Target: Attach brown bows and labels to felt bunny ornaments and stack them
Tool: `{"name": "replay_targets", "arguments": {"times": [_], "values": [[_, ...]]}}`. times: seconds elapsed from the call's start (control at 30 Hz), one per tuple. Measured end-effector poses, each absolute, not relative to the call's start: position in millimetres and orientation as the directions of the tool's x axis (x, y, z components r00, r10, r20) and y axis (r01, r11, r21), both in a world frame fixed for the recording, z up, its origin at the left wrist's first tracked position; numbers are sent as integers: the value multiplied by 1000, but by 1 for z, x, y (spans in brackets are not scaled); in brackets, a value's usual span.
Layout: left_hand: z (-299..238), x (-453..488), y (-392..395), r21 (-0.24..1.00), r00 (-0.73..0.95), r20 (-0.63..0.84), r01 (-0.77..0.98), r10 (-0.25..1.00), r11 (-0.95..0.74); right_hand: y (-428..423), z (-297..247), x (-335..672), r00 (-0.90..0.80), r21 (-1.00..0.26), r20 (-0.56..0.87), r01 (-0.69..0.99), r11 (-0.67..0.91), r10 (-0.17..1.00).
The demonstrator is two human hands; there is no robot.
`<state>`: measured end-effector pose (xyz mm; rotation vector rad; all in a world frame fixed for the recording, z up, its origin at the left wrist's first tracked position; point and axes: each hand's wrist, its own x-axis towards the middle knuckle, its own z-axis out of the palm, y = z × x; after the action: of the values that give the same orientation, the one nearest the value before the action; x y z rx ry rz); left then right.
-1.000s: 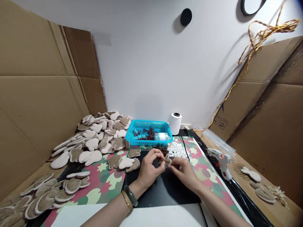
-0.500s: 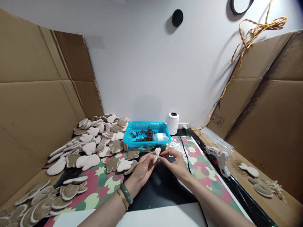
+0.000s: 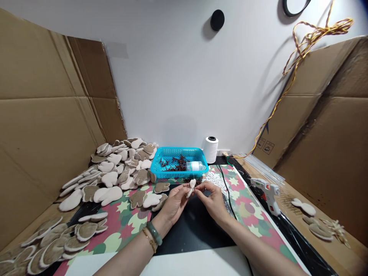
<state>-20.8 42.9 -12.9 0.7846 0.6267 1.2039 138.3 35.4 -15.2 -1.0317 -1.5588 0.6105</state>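
My left hand [image 3: 176, 202] pinches a small cream plush piece [image 3: 192, 184] with rounded lobes, held upright between thumb and forefinger over a black mat [image 3: 195, 234]. My right hand [image 3: 213, 199] is closed in a pinch at the piece's right side; whatever lies between its fingertips is too small to make out. Just beyond the fingers stands a blue plastic basket [image 3: 179, 174], holding dark brown twiggy strands [image 3: 179, 163] and a clear container with a white label [image 3: 194, 166]. To the left of my left hand lie several tan and cream plush pieces [image 3: 151, 200].
A large heap of plush pieces [image 3: 110, 179] fills the left side, with another pile [image 3: 54, 245] nearer me. A white thread spool [image 3: 211, 150] stands beside the basket. Small white bits [image 3: 215, 180], a black cable [image 3: 225, 184] and a glue gun [image 3: 267, 193] lie to the right. Cardboard walls [image 3: 330, 115] flank the table.
The view has shifted slightly. Both hands stay at the plush piece, with only a slight movement of the fingers.
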Motion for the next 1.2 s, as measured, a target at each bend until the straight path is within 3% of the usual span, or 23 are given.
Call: {"name": "replay_targets", "arguments": {"times": [0.1, 0.2, 0.3, 0.4, 0.5, 0.57, 0.67, 0.83, 1.2], "values": [[-13, -21, 43, 834, 239, 0, -536, 971, 132, 33, -13, 139, -20, -793, 540, 324, 516, 842], [-14, -19, 44, 874, 211, 36, -481, 977, 72, 28, -11, 139, -72, -683, 619, 442, 582, 782], [-17, -17, 45, 921, 159, 90, -388, 983, -22, 20, -6, 139, -188, -444, 732, 599, 667, 655], [-19, -17, 44, 956, 81, 170, -257, 982, -144, 16, 0, 139, -376, -117, 771, 710, 694, 514], [-17, -19, 43, 961, 23, 260, -105, 965, -256, 17, 4, 143, -560, 157, 726, 700, 697, 399], [-13, -21, 42, 952, 11, 306, -25, 952, -305, 21, 7, 147, -635, 234, 683, 658, 715, 361], [-8, -24, 40, 910, 37, 398, 108, 917, -400, 28, 11, 152, -689, 210, 639, 584, 784, 341], [-11, -25, 38, 723, 146, 582, 359, 800, -591, 33, 9, 153, -703, 57, 612, 496, 867, 362], [-21, -24, 39, 625, 349, 615, 331, 708, -707, 33, 9, 159, -604, -174, 537, 603, 778, 589]]}}
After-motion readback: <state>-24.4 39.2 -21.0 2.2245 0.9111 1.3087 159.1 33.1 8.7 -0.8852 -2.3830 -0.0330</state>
